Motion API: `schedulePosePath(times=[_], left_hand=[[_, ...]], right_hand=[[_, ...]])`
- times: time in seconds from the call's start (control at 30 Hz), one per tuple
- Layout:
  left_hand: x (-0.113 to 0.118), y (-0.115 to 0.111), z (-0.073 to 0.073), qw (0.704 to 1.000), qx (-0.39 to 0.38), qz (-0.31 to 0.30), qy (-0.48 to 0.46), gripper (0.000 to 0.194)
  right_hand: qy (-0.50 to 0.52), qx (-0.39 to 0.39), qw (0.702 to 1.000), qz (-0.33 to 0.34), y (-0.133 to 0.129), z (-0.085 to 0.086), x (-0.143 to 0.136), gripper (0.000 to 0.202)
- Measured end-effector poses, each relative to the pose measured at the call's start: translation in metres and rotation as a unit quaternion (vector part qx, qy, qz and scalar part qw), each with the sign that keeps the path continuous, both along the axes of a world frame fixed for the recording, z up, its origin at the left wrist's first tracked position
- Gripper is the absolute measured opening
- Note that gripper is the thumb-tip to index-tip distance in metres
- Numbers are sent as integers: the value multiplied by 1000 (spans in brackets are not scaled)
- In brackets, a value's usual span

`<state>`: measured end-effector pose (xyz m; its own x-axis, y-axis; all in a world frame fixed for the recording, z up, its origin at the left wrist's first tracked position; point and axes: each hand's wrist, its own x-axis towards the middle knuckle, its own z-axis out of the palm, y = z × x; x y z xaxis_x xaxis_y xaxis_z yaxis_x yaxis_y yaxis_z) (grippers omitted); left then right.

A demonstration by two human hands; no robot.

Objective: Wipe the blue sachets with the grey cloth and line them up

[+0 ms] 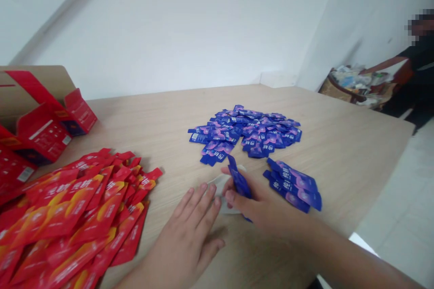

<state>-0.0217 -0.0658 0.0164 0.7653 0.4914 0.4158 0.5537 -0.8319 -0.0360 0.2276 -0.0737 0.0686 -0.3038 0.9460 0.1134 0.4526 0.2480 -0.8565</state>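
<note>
My right hand (249, 192) is closed round a blue sachet (240, 179), held on edge above the table. Beneath it lies a white piece (222, 185), partly covered by both hands; I cannot tell what it is. My left hand (195, 223) rests palm down, fingers stretched out, its fingertips at the white piece's left edge. Beyond my hands is a spread pile of blue sachets (257, 131) with pink and purple print. A small overlapping stack of blue sachets (293, 185) lies just right of my right hand.
A large heap of red and orange sachets (74, 207) covers the table's (159, 122) left side. Behind it stand open red cardboard boxes (44, 131). A white wall (190, 31) borders the back. At far right, a person (420, 63) stands by a full container (359, 86).
</note>
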Motion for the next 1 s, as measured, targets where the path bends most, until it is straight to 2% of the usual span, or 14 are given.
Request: schedulePosePath(times=[0.07,0.13,0.23,0.33,0.43,0.5,0.6,0.7,0.77,0.9,1.0], left_hand=[[1,4,-5,999,-41,6,29,80],[1,8,-8,996,-80,19,38,73],[0,11,-10,993,-116,30,25,66],[-1,11,-12,992,-122,34,23,65],[-2,10,-14,991,-123,38,29,66],[-2,10,-14,990,-130,40,31,65],[-1,11,-12,990,-134,42,28,64],[0,13,-10,990,-132,40,29,65],[2,15,-9,990,-132,38,28,65],[5,20,-6,989,-138,48,20,66],[7,24,-4,989,-140,50,17,70]], right_hand=[[-76,32,991,-108,-4,2,40,59],[-185,93,956,-207,-5,-3,84,66],[-321,95,903,-270,-6,-25,137,69],[-407,83,867,-277,-9,-53,162,75],[-436,85,853,-274,-17,-77,169,80],[-441,82,853,-266,-20,-84,174,86],[-438,68,867,-226,-11,-81,192,92],[-400,65,894,-193,31,-67,219,91],[-368,58,901,-224,77,-57,238,86],[-373,68,877,-295,183,-49,277,80],[-386,70,853,-343,248,-46,305,69]])
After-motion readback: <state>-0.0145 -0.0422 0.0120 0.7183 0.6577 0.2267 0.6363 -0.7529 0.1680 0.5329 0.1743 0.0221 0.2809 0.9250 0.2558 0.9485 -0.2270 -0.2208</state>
